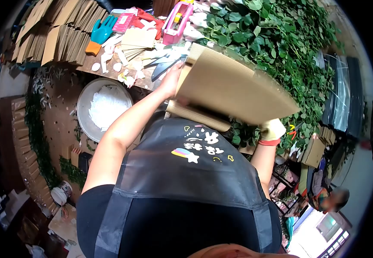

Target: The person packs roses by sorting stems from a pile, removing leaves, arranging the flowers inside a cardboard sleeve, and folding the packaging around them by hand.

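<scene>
A large sheet of corrugated cardboard (238,88) is tilted up in front of my apron, between both hands. My left hand (172,81) is bare and closed on its left edge, with some fingers hidden behind it. My right hand (273,130), in a pale glove with a red cuff, grips the lower right corner. Below the sheet, close to the apron, lies a corrugated cardboard strip (199,116); whether it joins the sheet I cannot tell. Dark-bladed scissors (162,69) rest on the table just beyond my left hand.
Leafy green stems (277,38) are heaped at the right. Stacked cardboard pieces (61,32), a teal glove (103,29) and a pink tape dispenser (177,23) occupy the table's far side. A bucket of white scraps (83,109) stands left. Another person (324,193) is at lower right.
</scene>
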Demonstrator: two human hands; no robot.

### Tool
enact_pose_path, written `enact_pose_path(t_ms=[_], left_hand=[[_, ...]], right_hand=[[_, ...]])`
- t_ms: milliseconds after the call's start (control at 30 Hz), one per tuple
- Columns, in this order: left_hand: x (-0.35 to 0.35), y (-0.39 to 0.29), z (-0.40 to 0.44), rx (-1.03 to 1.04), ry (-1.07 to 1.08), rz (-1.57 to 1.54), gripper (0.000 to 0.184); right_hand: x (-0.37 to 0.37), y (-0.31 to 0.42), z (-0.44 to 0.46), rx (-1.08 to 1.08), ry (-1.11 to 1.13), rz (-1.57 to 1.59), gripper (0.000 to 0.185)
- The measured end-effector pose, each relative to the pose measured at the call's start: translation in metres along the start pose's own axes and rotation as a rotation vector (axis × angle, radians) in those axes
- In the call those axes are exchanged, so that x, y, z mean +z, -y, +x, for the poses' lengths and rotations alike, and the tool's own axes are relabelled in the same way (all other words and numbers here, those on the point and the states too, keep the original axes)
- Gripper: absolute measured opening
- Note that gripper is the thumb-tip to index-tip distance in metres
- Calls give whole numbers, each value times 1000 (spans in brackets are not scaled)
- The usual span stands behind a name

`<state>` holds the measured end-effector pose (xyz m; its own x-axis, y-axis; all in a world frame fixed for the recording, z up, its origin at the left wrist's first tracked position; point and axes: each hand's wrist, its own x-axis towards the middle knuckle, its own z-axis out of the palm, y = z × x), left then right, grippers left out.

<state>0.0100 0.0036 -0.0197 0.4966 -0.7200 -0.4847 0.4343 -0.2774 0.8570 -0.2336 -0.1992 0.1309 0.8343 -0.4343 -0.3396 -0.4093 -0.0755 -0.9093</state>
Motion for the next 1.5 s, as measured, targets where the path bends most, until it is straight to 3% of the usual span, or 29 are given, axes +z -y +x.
enact_pose_path(t_ms=[33, 67, 100, 167, 200, 233, 300, 367, 400, 500, 533, 567, 633, 700, 733, 767, 833, 867, 967, 1033, 1067, 1100, 1200, 1233, 1400, 1500], left_hand=[[-6, 24, 19, 99, -23, -81, 56], [-12, 47, 37, 199, -39, -159, 59], [-25, 45, 40, 259, 112, 1, 56], [-53, 28, 35, 373, 416, 325, 51], [-65, 1, 23, 427, 289, 722, 41], [-57, -46, -5, 287, 159, 1145, 26], [-32, -74, -32, 615, 96, 1423, 28], [-12, -59, -22, 1147, 401, 1263, 26], [1, -63, -22, 939, 616, 1322, 47], [1, -7, 9, 1407, 373, 1304, 70], [1, -5, 11, 1228, 515, 1315, 80], [1, -3, 13, 1232, 512, 1304, 78], [0, -3, 10, 1231, 495, 1282, 75], [1, 2, 11, 1221, 477, 1325, 74], [2, 2, 9, 1229, 456, 1362, 75], [2, 2, 8, 1236, 434, 1396, 76], [4, 6, 8, 1176, 474, 1349, 75], [6, 9, 9, 1173, 465, 1355, 75], [4, 15, 10, 1201, 409, 1397, 72], [6, 21, 16, 1257, 341, 1482, 70], [17, 63, 46, 1059, 311, 1033, 75], [20, 56, 42, 1068, 358, 982, 77], [24, 54, 38, 952, 537, 765, 72], [29, 65, 40, 1182, 439, 714, 73], [22, 38, 24, 989, 468, 913, 82], [22, 28, 21, 909, 474, 991, 87]], right_hand=[[18, 20, 4, 135, 143, 22, 54], [37, 11, 11, 38, 75, -153, 55], [51, 1, 15, -59, 4, -325, 55], [66, 18, 21, -108, 106, -740, 55], [70, 14, 26, -197, 132, -943, 59], [76, 21, 29, -195, 201, -1124, 62], [82, -23, 35, -440, 160, -1025, 55], [91, -20, 32, -273, 228, -1162, 48], [93, -17, 33, -235, 254, -1188, 46], [89, 1, 29, -177, 289, -1124, 44], [86, 16, 24, -162, 293, -1074, 44], [79, 37, 20, -31, 358, -968, 45], [69, 50, 10, -126, 400, -686, 51], [89, 58, -8, 55, 428, -179, 63], [98, 58, -2, -261, 445, -570, 71], [112, 45, -1, -377, 367, -765, 62], [143, 25, 9, -153, 352, -1172, 44], [146, 21, 6, -220, 280, -1176, 35], [137, 35, 5, -415, 253, -1016, 37], [139, 100, 38, -73, 593, -844, 40], [150, 111, 51, -270, 398, -803, 40], [164, 118, 64, -462, 203, -751, 41], [227, 101, 170, -738, 15, -839, 37], [246, 82, 210, -816, -40, -890, 37], [294, 58, 281, -512, -108, -1266, 33], [295, 33, 283, -666, -112, -1291, 29]])
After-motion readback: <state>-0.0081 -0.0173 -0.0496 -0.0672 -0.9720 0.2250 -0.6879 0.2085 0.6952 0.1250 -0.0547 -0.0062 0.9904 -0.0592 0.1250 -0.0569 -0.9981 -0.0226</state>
